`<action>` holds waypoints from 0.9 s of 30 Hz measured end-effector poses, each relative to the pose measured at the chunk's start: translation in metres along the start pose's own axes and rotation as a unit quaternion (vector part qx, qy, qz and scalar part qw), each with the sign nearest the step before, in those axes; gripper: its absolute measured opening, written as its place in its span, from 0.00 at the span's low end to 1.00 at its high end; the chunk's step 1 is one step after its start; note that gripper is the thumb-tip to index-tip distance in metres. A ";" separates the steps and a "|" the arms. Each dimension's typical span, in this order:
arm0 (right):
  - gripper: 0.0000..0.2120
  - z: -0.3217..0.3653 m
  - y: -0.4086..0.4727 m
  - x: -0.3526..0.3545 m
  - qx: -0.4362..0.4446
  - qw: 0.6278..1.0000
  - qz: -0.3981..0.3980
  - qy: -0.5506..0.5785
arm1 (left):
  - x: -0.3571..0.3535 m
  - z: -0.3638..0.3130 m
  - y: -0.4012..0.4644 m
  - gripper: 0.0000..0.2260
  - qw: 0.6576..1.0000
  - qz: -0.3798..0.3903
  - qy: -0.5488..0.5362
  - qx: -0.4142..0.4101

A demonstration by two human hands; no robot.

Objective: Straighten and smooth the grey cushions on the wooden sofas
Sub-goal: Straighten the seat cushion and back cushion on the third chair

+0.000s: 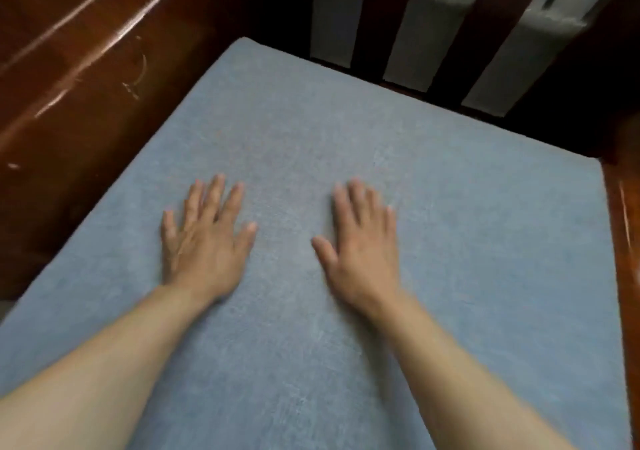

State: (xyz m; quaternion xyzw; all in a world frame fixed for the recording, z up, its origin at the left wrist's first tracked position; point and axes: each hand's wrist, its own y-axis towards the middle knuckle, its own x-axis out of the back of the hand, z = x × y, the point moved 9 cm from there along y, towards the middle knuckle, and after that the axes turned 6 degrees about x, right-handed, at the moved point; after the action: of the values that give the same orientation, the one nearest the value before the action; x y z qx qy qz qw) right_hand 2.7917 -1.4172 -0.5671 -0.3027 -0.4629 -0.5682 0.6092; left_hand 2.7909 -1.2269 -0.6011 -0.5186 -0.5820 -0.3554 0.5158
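On the grey cushion [346, 131], left hand [204, 252] and right hand [363, 259] press flat, fingers spread, gripping nothing: smoothing step in hand; next, probably sweep outward toward the edges.

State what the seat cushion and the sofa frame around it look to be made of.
Seat cushion: grey-blue woven or terry-like fabric, matte, with a fine nap; the filling is hidden.
Sofa frame: reddish-brown wood, apparently varnished glossy; bright streaks of reflected light and small scratches show.
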 end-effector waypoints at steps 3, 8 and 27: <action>0.33 0.018 0.029 -0.058 0.010 0.980 0.191 -0.054 | -0.014 0.025 0.020 0.29 0.994 0.102 0.004 -0.030; 0.25 0.114 0.090 0.021 0.098 0.975 -0.185 0.078 | 0.066 0.079 0.035 0.28 0.984 -0.124 -0.129 0.021; 0.31 0.195 -0.095 -0.115 0.114 0.977 0.168 -0.062 | -0.004 0.176 -0.120 0.29 0.998 0.065 -0.010 0.010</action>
State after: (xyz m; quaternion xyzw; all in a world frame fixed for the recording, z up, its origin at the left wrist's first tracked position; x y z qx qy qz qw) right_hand 2.6653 -1.2110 -0.6110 -0.3393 -0.5046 -0.3811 0.6965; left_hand 2.6331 -1.0857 -0.6282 -0.5533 -0.5563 -0.3098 0.5370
